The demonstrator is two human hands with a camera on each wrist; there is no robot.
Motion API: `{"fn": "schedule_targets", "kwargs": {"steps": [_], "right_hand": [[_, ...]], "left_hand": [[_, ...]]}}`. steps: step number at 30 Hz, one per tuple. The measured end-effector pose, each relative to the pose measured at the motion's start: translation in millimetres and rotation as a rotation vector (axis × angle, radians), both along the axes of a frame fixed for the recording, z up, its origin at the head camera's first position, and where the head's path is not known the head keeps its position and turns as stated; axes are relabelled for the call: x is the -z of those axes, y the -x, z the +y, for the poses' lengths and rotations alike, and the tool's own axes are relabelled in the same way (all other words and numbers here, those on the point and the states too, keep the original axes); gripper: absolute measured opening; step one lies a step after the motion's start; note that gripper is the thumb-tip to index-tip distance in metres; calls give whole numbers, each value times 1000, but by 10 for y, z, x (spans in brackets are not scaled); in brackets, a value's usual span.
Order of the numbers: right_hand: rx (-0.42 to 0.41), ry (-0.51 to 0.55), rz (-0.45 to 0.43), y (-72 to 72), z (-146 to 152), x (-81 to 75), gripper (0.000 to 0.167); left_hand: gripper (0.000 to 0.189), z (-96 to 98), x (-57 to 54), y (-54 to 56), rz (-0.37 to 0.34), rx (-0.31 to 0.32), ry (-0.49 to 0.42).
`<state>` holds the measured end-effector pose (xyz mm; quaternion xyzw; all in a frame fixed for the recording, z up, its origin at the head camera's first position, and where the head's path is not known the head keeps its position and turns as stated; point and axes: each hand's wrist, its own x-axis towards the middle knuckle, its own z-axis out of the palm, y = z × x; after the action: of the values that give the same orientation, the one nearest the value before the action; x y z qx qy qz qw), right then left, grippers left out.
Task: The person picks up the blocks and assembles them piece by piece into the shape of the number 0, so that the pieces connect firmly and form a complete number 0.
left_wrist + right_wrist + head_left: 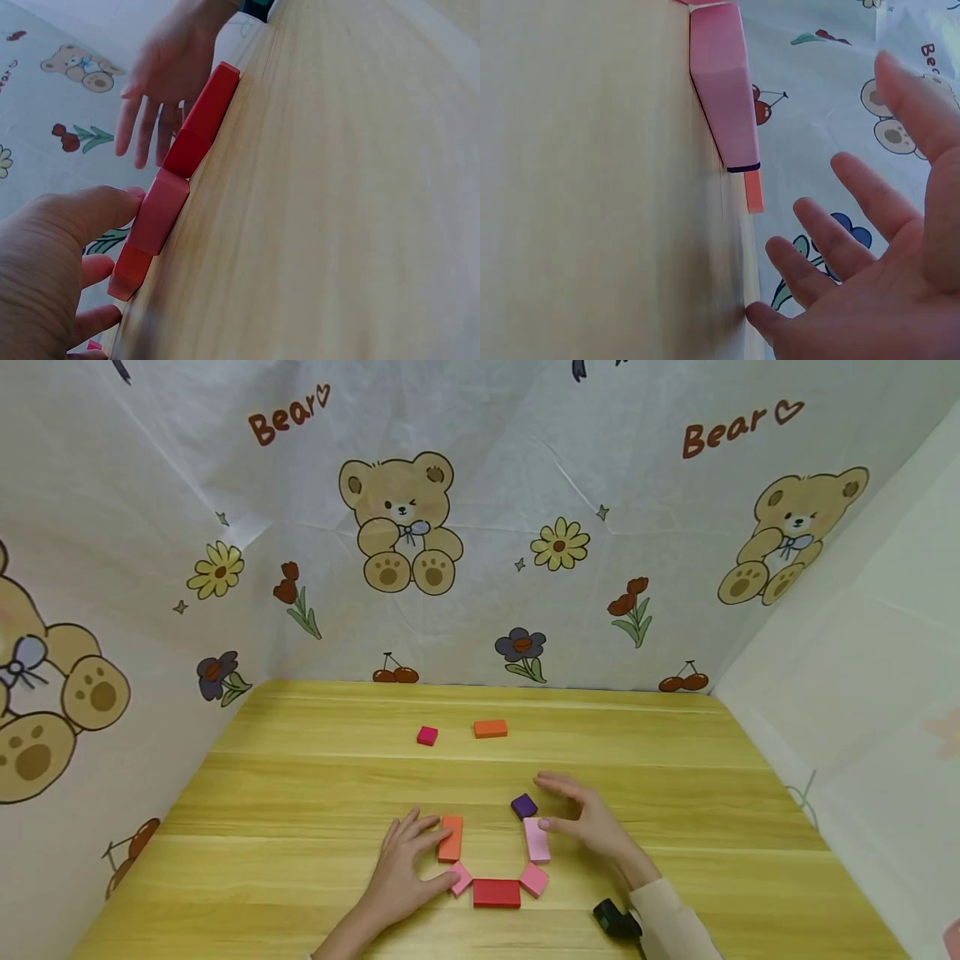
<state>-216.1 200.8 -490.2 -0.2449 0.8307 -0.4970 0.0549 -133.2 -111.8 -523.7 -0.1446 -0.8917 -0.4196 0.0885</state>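
Observation:
My left hand lies beside an orange block and a pink cube, fingers spread. Its thumb touches the pink cube in the left wrist view. A red block joins this cube to another pink cube, and a light pink block extends away from that one. Touching or nearly touching its far end is a purple cube, turned at an angle. Together the blocks form a U shape. My right hand hovers right of the light pink block, its fingers extended and holding nothing in the right wrist view.
Farther back on the wooden table lie a magenta cube and another orange block. A small dark device is at my right wrist. Bear-print cloth stands behind the table and along its sides.

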Motion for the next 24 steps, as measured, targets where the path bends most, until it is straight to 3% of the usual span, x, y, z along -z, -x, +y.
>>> {"fn": "schedule_targets", "kwargs": {"steps": [5, 13, 24], "right_hand": [[-67, -10, -10, -92, 29, 48, 68], [-101, -70, 19, -182, 48, 132, 91], [-114, -130, 68, -220, 28, 161, 90]], "left_hand": [[56, 10, -12, 4, -5, 4, 0], [57, 24, -12, 1, 9, 1, 6], [56, 21, 6, 5, 10, -8, 18]]}}
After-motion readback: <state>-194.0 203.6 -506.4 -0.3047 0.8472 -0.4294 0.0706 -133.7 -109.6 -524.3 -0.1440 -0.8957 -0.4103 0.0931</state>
